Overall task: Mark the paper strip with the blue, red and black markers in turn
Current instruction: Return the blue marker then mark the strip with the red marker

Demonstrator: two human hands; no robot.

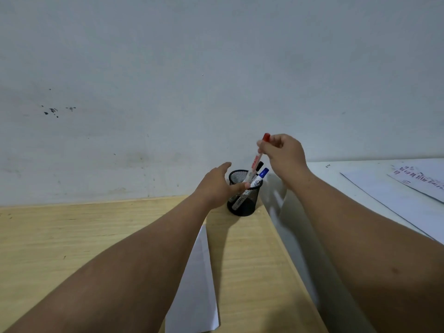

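Head view: right hand (284, 155) pinches the red marker (255, 162) near its cap, left hand (212, 186) clasps the mesh cup (242, 205) — keep the marker's travel straight, clear of the blue marker (263, 173).

- Red marker (255, 162): white barrel, red cap up, tilted; pinched near the cap by right hand (283, 152), lower end inside black mesh pen cup (242, 207).
- Blue marker (262, 175), black marker (259, 165): capped, leaning in the cup.
- Paper strip (199, 284): white, flat, near centre.
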